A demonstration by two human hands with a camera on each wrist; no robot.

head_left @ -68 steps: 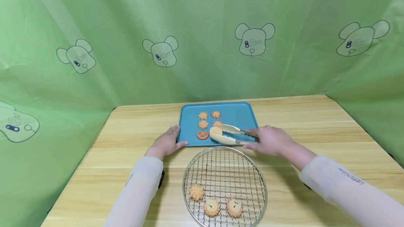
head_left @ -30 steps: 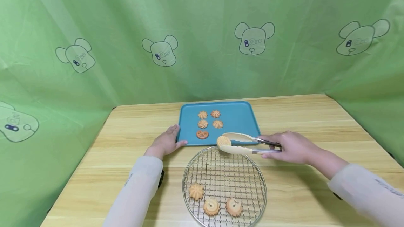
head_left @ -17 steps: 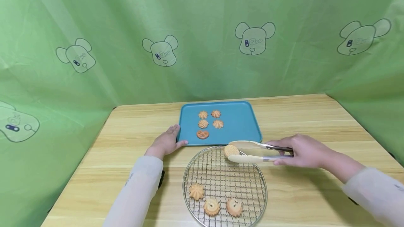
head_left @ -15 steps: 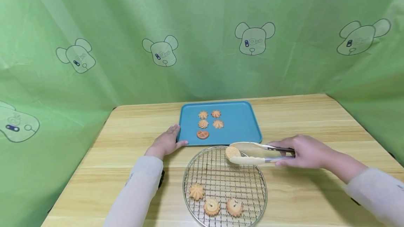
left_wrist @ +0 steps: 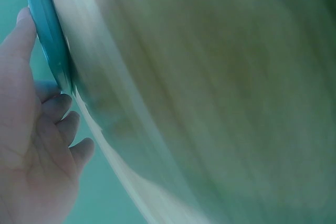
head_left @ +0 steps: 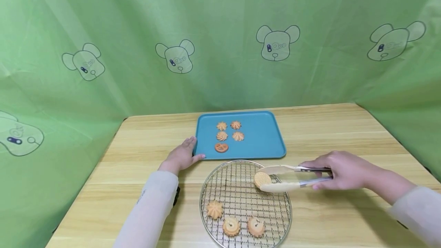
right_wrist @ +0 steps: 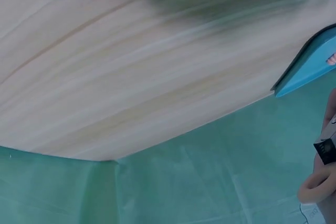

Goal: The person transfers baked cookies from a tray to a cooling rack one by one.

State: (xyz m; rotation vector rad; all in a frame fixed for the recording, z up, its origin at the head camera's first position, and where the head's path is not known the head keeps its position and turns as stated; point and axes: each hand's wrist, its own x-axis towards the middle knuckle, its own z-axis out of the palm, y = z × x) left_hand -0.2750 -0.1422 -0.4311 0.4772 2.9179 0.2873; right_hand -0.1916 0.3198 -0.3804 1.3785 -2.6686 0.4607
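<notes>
In the head view my right hand (head_left: 344, 170) grips a pair of tongs (head_left: 281, 187) with cream tips and dark-and-metal handles. A round, pale textured cookie (head_left: 262, 180) is between the tips, over the upper right part of a round wire cooling rack (head_left: 241, 190); whether it touches the wires I cannot tell. My left hand (head_left: 180, 155) rests at the near left corner of a blue tray (head_left: 262, 137), thumb along the front edge and fingers at the side. The left wrist view shows that hand (left_wrist: 37, 129) against the tray rim (left_wrist: 50, 30).
A pretzel-shaped cookie (head_left: 221, 147) and several flower-shaped and swirled ones (head_left: 222, 136) lie on the tray's left half. Near the rack's front are a star-like cookie (head_left: 215, 209) and two round, ridged-edge cookies (head_left: 231, 226) (head_left: 256, 226). Green cloth (head_left: 220, 79) stands behind the wooden table (head_left: 138, 156).
The right hand has carried the round cookie in the tongs off the tray, toward me and to the right, over the rack. The left hand has stayed at the tray corner.
</notes>
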